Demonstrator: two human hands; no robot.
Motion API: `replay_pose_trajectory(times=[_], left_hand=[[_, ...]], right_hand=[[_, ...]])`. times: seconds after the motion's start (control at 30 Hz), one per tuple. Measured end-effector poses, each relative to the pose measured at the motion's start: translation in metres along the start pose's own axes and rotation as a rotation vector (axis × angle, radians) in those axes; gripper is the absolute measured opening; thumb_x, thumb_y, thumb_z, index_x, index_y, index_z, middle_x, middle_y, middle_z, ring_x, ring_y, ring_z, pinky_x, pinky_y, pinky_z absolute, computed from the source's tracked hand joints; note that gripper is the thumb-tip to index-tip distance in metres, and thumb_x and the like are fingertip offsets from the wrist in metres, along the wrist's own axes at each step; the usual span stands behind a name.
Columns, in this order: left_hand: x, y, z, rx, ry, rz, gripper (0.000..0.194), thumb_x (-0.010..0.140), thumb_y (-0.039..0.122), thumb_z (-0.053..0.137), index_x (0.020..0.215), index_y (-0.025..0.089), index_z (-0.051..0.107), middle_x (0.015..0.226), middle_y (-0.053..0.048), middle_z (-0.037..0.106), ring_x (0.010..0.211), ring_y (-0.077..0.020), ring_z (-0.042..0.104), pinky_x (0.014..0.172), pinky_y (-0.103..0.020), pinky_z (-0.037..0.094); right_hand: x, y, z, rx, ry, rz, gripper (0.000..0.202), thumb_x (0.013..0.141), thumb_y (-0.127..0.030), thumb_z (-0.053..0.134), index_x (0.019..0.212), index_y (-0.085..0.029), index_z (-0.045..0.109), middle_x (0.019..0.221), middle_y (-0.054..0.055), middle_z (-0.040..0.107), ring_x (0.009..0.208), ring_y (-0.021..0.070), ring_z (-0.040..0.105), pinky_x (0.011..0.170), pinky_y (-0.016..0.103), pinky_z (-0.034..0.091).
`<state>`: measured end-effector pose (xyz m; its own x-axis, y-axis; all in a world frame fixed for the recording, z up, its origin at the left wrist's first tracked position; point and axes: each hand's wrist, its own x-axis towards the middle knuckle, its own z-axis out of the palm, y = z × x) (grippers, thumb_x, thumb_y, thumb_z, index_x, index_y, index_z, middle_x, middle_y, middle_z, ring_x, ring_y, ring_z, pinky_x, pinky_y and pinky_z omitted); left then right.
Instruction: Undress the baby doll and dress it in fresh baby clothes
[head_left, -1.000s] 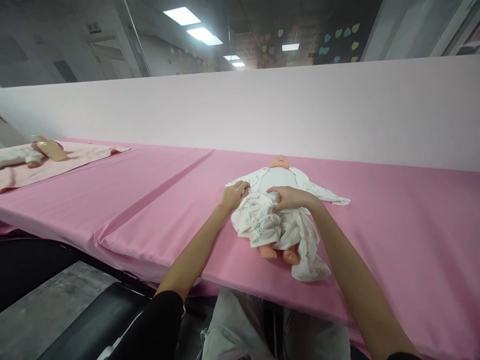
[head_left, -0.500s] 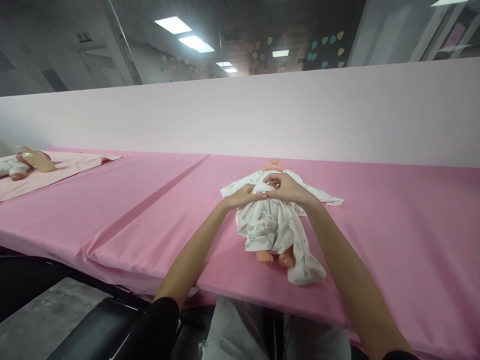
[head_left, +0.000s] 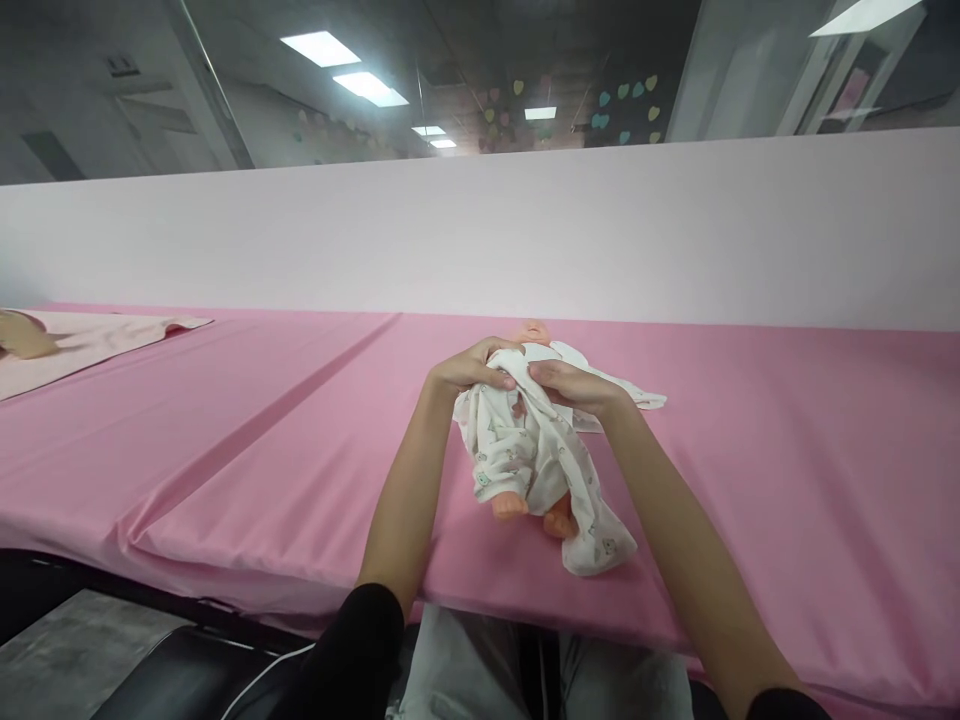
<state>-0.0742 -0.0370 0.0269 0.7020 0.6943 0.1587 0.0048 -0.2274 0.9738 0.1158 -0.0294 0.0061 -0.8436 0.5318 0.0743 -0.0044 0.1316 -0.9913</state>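
Note:
A baby doll [head_left: 533,332] lies on its back on the pink-covered table, its head away from me and its bare feet toward me. White printed baby pants [head_left: 504,462] cover its legs, with one loose leg of cloth trailing to the lower right. My left hand [head_left: 480,367] is closed on the pants' waist at the doll's left-hand side as I see it. Across from it, my right hand [head_left: 568,384] has its thumb and fingers at the bunched cloth; its fingertips are partly hidden. A white baby shirt [head_left: 622,385] spreads under the doll's upper body.
A pink sheet [head_left: 300,430] with creases covers the table. On the far left, a pale pink cloth [head_left: 97,340] bears a tan doll part [head_left: 26,335]. A white panel [head_left: 480,240] rises behind the table, with glass above it. A black chair [head_left: 195,675] stands at the lower left.
My hands have moved apart. The left went up and outward, pulling the waist cloth, and part of the doll's body now shows between the folds. The view has shifted slightly right.

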Motion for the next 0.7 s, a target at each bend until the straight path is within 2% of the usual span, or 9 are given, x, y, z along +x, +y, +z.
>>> replay_pose_trajectory(times=[0.1, 0.2, 0.33, 0.43, 0.53, 0.6, 0.63, 0.7], left_hand=[[-0.004, 0.004, -0.002, 0.013, 0.042, -0.005, 0.04, 0.049, 0.032, 0.082, 0.065, 0.011, 0.052, 0.056, 0.005, 0.049, 0.047, -0.0049, 0.046, 0.046, -0.016, 0.038], [-0.011, 0.007, -0.007, 0.064, 0.091, -0.033, 0.038, 0.051, 0.033, 0.081, 0.067, 0.012, 0.054, 0.056, 0.004, 0.05, 0.048, -0.0054, 0.047, 0.047, -0.017, 0.039], [-0.021, 0.007, -0.017, 0.132, 0.101, -0.07, 0.031, 0.056, 0.032, 0.077, 0.066, 0.012, 0.056, 0.059, 0.001, 0.055, 0.053, -0.0085, 0.053, 0.053, -0.019, 0.043], [-0.024, 0.005, -0.023, 0.273, 0.111, -0.164, 0.025, 0.062, 0.033, 0.071, 0.072, 0.013, 0.06, 0.069, -0.001, 0.062, 0.063, -0.0122, 0.058, 0.059, -0.021, 0.045], [-0.021, 0.004, -0.024, 0.534, 0.226, -0.302, 0.022, 0.066, 0.032, 0.063, 0.079, 0.015, 0.062, 0.079, -0.003, 0.064, 0.071, -0.0148, 0.059, 0.057, -0.02, 0.044], [-0.018, 0.006, -0.018, 0.652, 0.281, -0.317, 0.019, 0.066, 0.027, 0.06, 0.082, 0.016, 0.061, 0.083, -0.002, 0.064, 0.073, -0.0154, 0.059, 0.055, -0.019, 0.043], [-0.017, 0.008, -0.014, 0.654, 0.256, -0.291, 0.021, 0.065, 0.024, 0.059, 0.085, 0.017, 0.06, 0.085, -0.002, 0.064, 0.076, -0.0157, 0.059, 0.056, -0.02, 0.043], [-0.015, 0.014, -0.002, 0.551, 0.121, -0.206, 0.029, 0.065, 0.02, 0.06, 0.094, 0.017, 0.059, 0.092, -0.003, 0.063, 0.083, -0.0167, 0.06, 0.064, -0.022, 0.047]], right_hand=[[0.001, 0.004, -0.004, -0.036, 0.049, 0.025, 0.041, 0.075, -0.054, 0.06, 0.074, -0.014, 0.055, 0.064, -0.001, 0.052, 0.056, 0.0088, 0.046, 0.054, 0.022, 0.036], [-0.002, 0.004, -0.008, -0.094, 0.133, 0.022, 0.04, 0.073, -0.049, 0.065, 0.062, -0.014, 0.048, 0.058, -0.005, 0.042, 0.052, 0.0054, 0.036, 0.049, 0.02, 0.028], [-0.01, -0.004, -0.014, -0.19, 0.214, 0.005, 0.033, 0.07, -0.044, 0.069, 0.069, -0.014, 0.054, 0.062, -0.004, 0.044, 0.056, 0.0064, 0.038, 0.052, 0.02, 0.028], [-0.016, -0.014, -0.012, -0.264, 0.275, 0.01, 0.032, 0.07, -0.044, 0.067, 0.072, -0.015, 0.055, 0.057, -0.006, 0.04, 0.051, 0.0056, 0.033, 0.049, 0.02, 0.024], [-0.014, -0.022, -0.002, -0.206, 0.397, -0.028, 0.033, 0.07, -0.047, 0.065, 0.076, -0.016, 0.054, 0.06, -0.005, 0.041, 0.051, 0.0061, 0.035, 0.049, 0.02, 0.027], [-0.009, -0.024, 0.005, -0.146, 0.465, -0.082, 0.034, 0.071, -0.048, 0.064, 0.077, -0.016, 0.054, 0.07, -0.002, 0.047, 0.059, 0.0084, 0.043, 0.055, 0.021, 0.035], [-0.005, -0.023, 0.008, -0.141, 0.498, -0.111, 0.034, 0.071, -0.048, 0.063, 0.078, -0.016, 0.054, 0.075, 0.0, 0.05, 0.065, 0.0099, 0.047, 0.059, 0.022, 0.038], [0.002, -0.019, 0.011, -0.176, 0.581, -0.154, 0.033, 0.074, -0.049, 0.06, 0.078, -0.017, 0.053, 0.082, 0.002, 0.053, 0.073, 0.0122, 0.049, 0.066, 0.024, 0.04]])
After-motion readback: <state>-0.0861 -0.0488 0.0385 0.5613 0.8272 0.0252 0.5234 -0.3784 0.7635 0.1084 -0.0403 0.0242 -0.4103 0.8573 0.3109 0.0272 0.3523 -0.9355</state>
